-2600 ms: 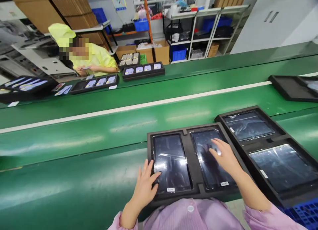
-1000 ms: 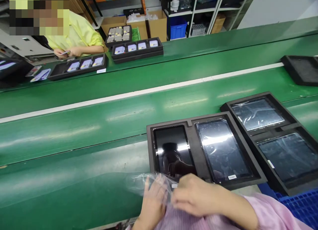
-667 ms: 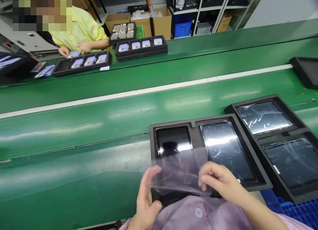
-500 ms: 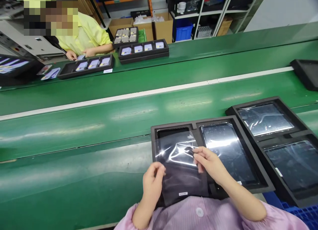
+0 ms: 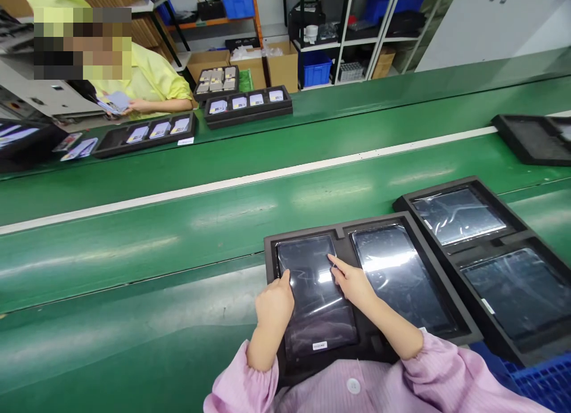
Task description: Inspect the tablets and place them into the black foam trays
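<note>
We're likely laying film on a tablet, left fingers and right fingers at its edges, whether pinching we can't tell; next calls for squaring it

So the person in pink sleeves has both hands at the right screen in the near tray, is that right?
Not quite: the left hand and right hand are both at the left screen in the near tray, not the right screen. The head view shows it. The sleeves are pink.
</note>
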{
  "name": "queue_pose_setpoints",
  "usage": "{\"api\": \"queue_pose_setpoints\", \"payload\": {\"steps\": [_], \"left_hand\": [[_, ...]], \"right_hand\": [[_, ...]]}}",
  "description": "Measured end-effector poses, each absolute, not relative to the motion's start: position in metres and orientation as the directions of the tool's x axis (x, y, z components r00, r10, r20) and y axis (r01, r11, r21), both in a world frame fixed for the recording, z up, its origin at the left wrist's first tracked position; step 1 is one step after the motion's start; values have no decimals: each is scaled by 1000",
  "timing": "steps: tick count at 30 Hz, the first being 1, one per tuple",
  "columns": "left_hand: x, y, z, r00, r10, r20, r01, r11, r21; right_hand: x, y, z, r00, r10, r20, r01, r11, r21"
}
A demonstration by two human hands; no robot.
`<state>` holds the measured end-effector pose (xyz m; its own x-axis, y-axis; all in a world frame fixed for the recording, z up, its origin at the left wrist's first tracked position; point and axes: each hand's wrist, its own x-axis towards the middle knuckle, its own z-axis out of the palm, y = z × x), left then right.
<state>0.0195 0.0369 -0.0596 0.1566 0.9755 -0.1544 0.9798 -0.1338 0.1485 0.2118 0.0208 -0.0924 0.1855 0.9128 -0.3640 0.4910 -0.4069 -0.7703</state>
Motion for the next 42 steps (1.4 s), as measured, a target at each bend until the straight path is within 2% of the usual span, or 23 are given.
{"api": "queue_pose_setpoints", "payload": {"steps": [11, 20, 22, 24, 26, 27, 30, 33, 35, 39, 42], "left_hand": [[21, 34, -63, 166, 976, -141, 985, -157, 76], [21, 35, -58, 255, 967, -9, 966, -255, -28], [21, 27, -60, 335, 940, 63, 942, -332, -57], [21, 12, -70, 522, 845, 112, 853, -519, -63], [19, -4, -86, 713, 691, 122, 700, -712, -54], [18, -12, -95, 753, 647, 120, 656, -753, -53], [18, -23, -112, 764, 633, 126, 640, -769, -20], [30, -24, -109, 751, 651, 116, 649, -759, 53], [46, -26, -99, 758, 641, 117, 631, -767, 117], [96, -36, -81, 792, 601, 109, 560, -785, 264], [132, -39, -73, 822, 568, 34, 537, -793, 287]], "right_hand": [[211, 22, -90, 154, 927, -341, 653, -355, -669], [205, 32, -74, 89, 932, -351, 884, -236, -403], [206, 26, -66, 59, 932, -358, 915, -195, -354], [206, 12, -59, 7, 930, -367, 935, -136, -328], [207, -10, -54, -51, 922, -384, 944, -81, -319], [208, -22, -52, -78, 916, -393, 945, -58, -321], [211, -53, -51, -141, 916, -375, 934, -3, -358], [229, -69, -52, -179, 937, -299, 896, 30, -443], [253, -73, -52, -128, 963, -239, 870, -6, -492], [319, -79, -57, 168, 976, -140, 832, -217, -511], [362, -89, -68, 324, 939, -117, 787, -336, -518]]}}
